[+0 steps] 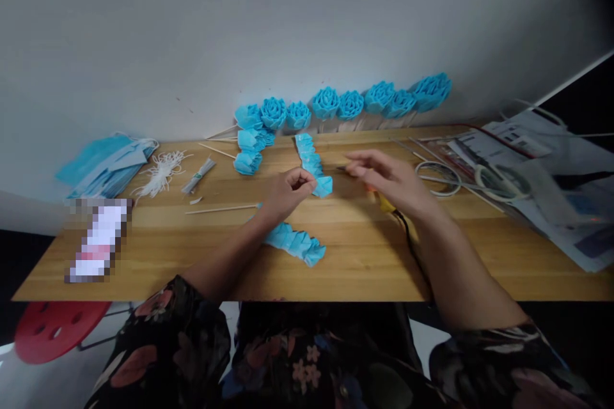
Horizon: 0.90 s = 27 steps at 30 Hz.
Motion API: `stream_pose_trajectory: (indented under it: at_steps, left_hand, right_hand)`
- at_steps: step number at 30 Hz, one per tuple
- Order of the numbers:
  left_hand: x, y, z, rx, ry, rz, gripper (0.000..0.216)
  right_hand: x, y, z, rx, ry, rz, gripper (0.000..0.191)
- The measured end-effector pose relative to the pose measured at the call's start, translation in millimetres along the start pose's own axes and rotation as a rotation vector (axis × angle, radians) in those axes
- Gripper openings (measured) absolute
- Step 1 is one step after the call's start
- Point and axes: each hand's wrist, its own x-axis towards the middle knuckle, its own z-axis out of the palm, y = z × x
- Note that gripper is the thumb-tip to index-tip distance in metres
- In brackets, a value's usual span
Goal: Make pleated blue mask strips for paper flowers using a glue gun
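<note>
My left hand is closed in a pinch at the near end of a blue folded strip of mask-like fabric, which lies on the table away from me. My right hand is over a yellow glue gun with a black cord, its fingers stretched out and apart, slightly blurred. The gun's dark tip points left beneath my fingers; much of its body is hidden by the hand. Below my left wrist lies a second blue pleated strip, with a thin wooden stick near its left end.
Finished blue fabric roses on sticks lean along the wall. At left are blue masks, white ear loops, a bundle of thin strips and a phone. Scissors and papers lie at right.
</note>
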Motion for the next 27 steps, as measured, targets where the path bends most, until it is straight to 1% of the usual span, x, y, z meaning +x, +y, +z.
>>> stream_pose_trajectory:
  at_steps: [1, 2, 3, 5, 7, 10, 12, 16, 19, 21, 24, 26, 27]
  left_hand:
    - [1, 1, -1, -0.037, 0.024, -0.015, 0.019]
    - [3, 1, -2, -0.072, 0.048, -0.032, 0.02]
    - [4, 1, -3, -0.102, 0.068, -0.047, 0.021]
    - [5, -1, -5, -0.147, 0.093, -0.064, 0.022]
    - [5, -2, -6, -0.172, 0.103, -0.057, 0.024]
    - [5, -4, -6, -0.191, 0.113, -0.032, 0.028]
    - [5, -5, -6, -0.204, 0.117, -0.023, 0.032]
    - [6, -3, -7, -0.232, 0.124, -0.031, 0.038]
    - [6, -1, -9, -0.246, 0.132, -0.028, 0.038]
    - [6, 0, -10, -0.249, 0.14, -0.029, 0.037]
    - [6, 1, -11, -0.262, 0.142, -0.032, 0.037]
    - [6, 1, -12, -0.277, 0.14, -0.027, 0.038]
    - [6, 1, -13, -0.284, 0.142, -0.024, 0.039]
  right_hand:
    - [-2, 1, -12, -0.099, 0.068, 0.016, 0.036]
    - [-4, 4, -23, -0.218, 0.102, 0.029, 0.034]
    - [-6, 9, -33, -0.363, 0.098, 0.062, 0.034]
    - [-11, 22, -49, -0.654, 0.037, 0.178, 0.036]
    - [-17, 35, -55, -0.85, -0.024, 0.29, 0.038]
    - [-19, 47, -51, -0.903, -0.078, 0.342, 0.042]
    - [-17, 48, -42, -0.91, -0.078, 0.347, 0.042]
    - [-9, 48, -29, -0.862, -0.044, 0.318, 0.027]
    - [-8, 53, -29, -0.762, -0.014, 0.299, 0.018]
    - [-9, 56, -32, -0.58, 0.038, 0.276, 0.02]
    - [-11, 55, -34, -0.218, 0.11, 0.24, 0.035]
    - [-13, 49, -32, -0.066, 0.146, 0.234, 0.04]
    - [-14, 45, -31, -0.013, 0.169, 0.239, 0.04]
